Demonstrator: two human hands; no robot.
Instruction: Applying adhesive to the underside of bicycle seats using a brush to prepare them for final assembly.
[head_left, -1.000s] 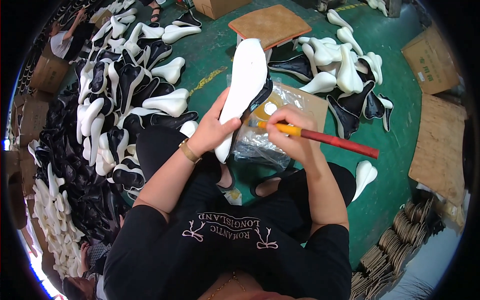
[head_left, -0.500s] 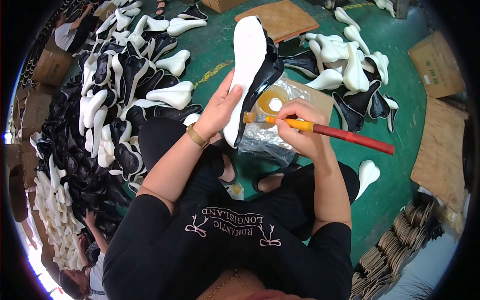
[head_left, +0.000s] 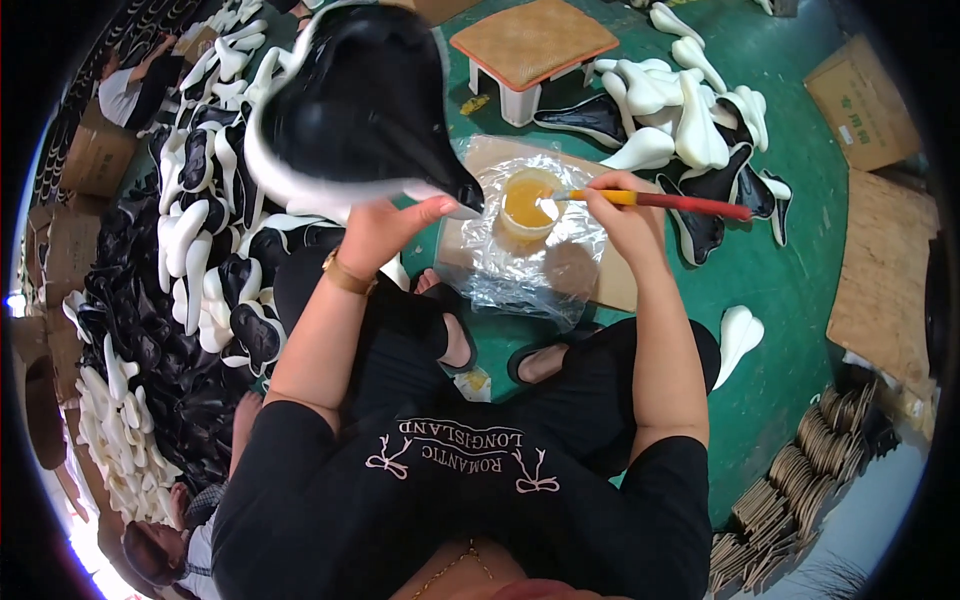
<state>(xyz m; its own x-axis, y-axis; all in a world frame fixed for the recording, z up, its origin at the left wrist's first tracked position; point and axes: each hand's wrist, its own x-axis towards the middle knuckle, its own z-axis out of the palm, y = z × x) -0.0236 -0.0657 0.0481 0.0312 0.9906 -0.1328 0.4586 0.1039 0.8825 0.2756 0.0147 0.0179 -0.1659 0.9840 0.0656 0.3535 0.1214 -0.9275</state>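
Observation:
My left hand (head_left: 385, 235) is closed round the narrow nose of a bicycle saddle (head_left: 360, 95), raised at the upper left. The saddle's glossy black underside faces me, with a white foam edge around it; motion blurs it slightly. Between my right hand's (head_left: 628, 220) fingers is a brush (head_left: 680, 203) with a red and yellow handle. Its head reaches over the right rim of a round tub (head_left: 525, 232) of yellowish liquid; the bristle ends are hard to make out. Under the tub lie a clear plastic sheet (head_left: 470, 255) and a cardboard piece (head_left: 615, 285).
Black and white saddle parts (head_left: 190, 225) pile up at left, more (head_left: 690, 125) at the far right. A low stool (head_left: 535, 40) stands beyond the tub. One white foam piece (head_left: 738, 340) lies near my right knee. Cardboard boxes (head_left: 870, 105) line the right; another person (head_left: 165, 550) is at lower left.
The saddle has moved up and left and turned, so its black underside now shows. My right hand has brought the brush away from the saddle's edge to the tub.

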